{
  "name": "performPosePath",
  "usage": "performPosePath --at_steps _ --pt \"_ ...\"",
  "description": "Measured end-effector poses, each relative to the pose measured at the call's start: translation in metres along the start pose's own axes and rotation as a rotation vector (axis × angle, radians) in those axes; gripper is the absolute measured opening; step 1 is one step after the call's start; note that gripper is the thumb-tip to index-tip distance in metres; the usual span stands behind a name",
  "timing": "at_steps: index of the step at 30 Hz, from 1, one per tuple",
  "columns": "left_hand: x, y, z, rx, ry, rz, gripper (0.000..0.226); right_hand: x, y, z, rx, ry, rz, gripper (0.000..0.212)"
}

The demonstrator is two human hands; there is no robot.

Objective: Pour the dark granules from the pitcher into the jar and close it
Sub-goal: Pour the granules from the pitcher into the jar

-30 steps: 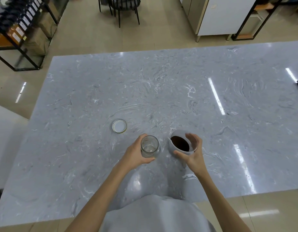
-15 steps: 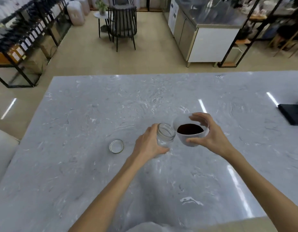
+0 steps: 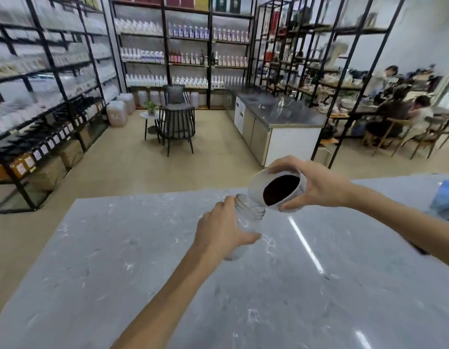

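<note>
My left hand (image 3: 222, 233) grips a clear glass jar (image 3: 248, 217), lifted off the marble table (image 3: 117, 260) and leaning, its open mouth up and to the right. My right hand (image 3: 316, 185) holds a white pitcher (image 3: 258, 187) full of dark granules (image 3: 281, 190), tilted left with its lower lip against the jar's mouth. The granules have slid toward the lip; I see none inside the jar. The jar's lid is out of view.
A blue object (image 3: 445, 200) lies at the table's right edge. Beyond the table are a dark chair (image 3: 176, 122), a steel counter (image 3: 281, 124), shelving racks (image 3: 54, 84) and people seated at the far right (image 3: 394, 114).
Both hands rose and moved away from me; the jar left the table and tipped, the pitcher tilted further over its mouth. The camera pitched up, and the lid dropped out of view.
</note>
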State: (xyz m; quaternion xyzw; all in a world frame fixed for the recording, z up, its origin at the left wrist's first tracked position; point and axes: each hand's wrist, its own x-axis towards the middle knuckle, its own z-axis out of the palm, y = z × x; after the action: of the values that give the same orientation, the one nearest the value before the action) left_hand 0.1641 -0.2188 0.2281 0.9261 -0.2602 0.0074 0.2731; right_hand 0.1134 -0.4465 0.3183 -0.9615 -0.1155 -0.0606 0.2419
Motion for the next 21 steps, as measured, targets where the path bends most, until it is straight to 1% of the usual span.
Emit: performPosePath --at_steps 6,10,18,21 --pt "0.012 0.019 -0.037 0.056 0.059 0.025 0.079 0.028 -0.031 -0.05 -0.207 -0.055 -0.093 0.076" --pt "0.017 0.031 -0.058 0.085 0.108 0.06 0.074 0.039 -0.051 -0.073 -0.361 -0.04 -0.164 0.073" --pt "0.019 0.049 -0.097 0.128 0.185 0.079 0.068 0.05 -0.082 -0.112 -0.508 -0.057 -0.257 0.074" --pt "0.017 0.054 -0.105 0.102 0.199 0.08 0.067 0.051 -0.091 -0.122 -0.548 -0.072 -0.25 0.074"
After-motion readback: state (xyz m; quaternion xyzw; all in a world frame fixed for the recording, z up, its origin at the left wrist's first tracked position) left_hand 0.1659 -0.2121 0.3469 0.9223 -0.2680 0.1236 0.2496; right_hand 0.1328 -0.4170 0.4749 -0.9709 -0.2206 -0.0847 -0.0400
